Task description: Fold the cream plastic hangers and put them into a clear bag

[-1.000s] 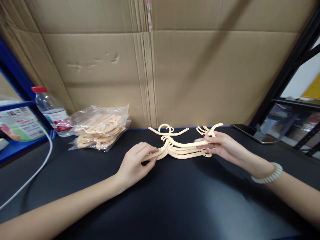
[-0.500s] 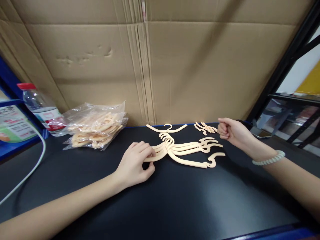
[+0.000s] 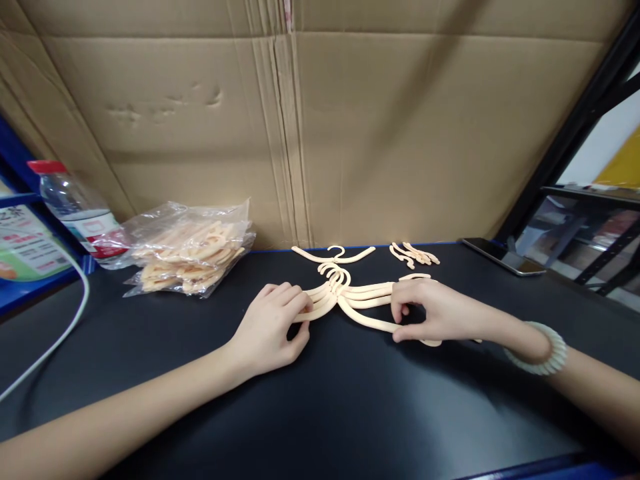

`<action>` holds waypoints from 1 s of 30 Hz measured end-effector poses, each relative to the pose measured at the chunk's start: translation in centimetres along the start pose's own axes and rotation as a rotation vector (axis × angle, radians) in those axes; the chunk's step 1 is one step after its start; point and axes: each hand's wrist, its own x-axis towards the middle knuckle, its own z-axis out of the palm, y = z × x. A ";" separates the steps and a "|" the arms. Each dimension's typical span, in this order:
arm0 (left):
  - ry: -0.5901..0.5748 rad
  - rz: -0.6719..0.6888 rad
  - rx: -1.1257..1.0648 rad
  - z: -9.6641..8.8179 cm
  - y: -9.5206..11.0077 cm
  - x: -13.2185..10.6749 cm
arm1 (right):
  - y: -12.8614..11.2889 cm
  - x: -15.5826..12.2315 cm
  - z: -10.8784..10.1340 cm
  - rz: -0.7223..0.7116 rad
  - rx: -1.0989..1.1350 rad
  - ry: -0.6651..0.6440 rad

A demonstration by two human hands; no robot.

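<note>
Left grip (image 3: 273, 327) is closing fingers and thumb around the left arms of the hangers, pinching the nearest one and covering the tips of those behind. Right grip (image 3: 437, 310) is curling over the other ends, its thumb touching the front hanger (image 3: 367, 323); whether it is squeezing that arm or just lying against it, I cannot tell. So the front hanger is lying between the two grips, flat on the black bench (image 3: 320, 413), and the other stacked hangers (image 3: 370, 292) are fanning out just behind, their hooks overlapping in the middle. A pale end piece (image 3: 415, 276) is showing just beyond the right knuckles.

By my reading, the step in hand is steadying the set on the left while the right is working at the front hanger's far end; the next move is calling for a firm left hold and a careful right thumb.

Farther back, one separate hanger (image 3: 360, 257) is lying near the cardboard (image 3: 380, 133), with small curved pieces (image 3: 417, 255) resting to its right and a clear bag of similar parts (image 3: 195, 250) sitting to its left.
</note>
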 end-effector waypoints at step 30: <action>-0.246 -0.168 0.047 1.0 -1.5 -0.5 | 2.0 0.2 2.8 0.045 -0.185 0.102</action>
